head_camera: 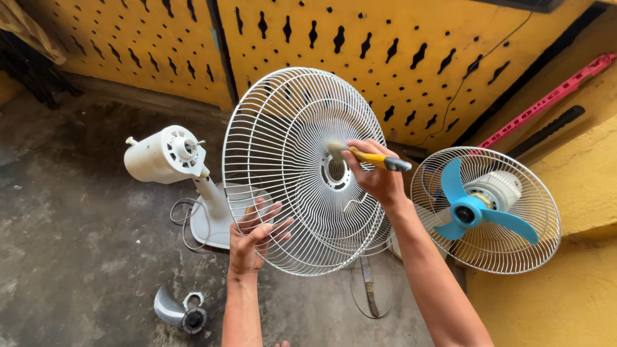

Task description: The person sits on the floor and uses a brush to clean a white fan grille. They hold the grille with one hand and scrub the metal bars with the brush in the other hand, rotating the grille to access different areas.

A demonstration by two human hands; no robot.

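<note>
Head view. I see the left hand (254,234) pinching the lower rim of a white wire fan guard (302,170), fingers curled through the wires at about 7 o'clock on the guard, holding it upright and tilted above the floor. The right hand (379,173) is pressed shut around a yellow-handled brush (366,156), its bristles touching the guard just beside the hub ring, at 12 o'clock from it. I judge the step in hand to be brushing the guard; a next stroke would call for a steady left grip.

At 9 o'clock stands a bare fan motor on its stand (170,157); at 3 o'clock, a second fan with blue blades (472,209). A grey blade piece (177,311) lies on the stained concrete floor (71,244). A yellow perforated wall (398,58) closes the room.
</note>
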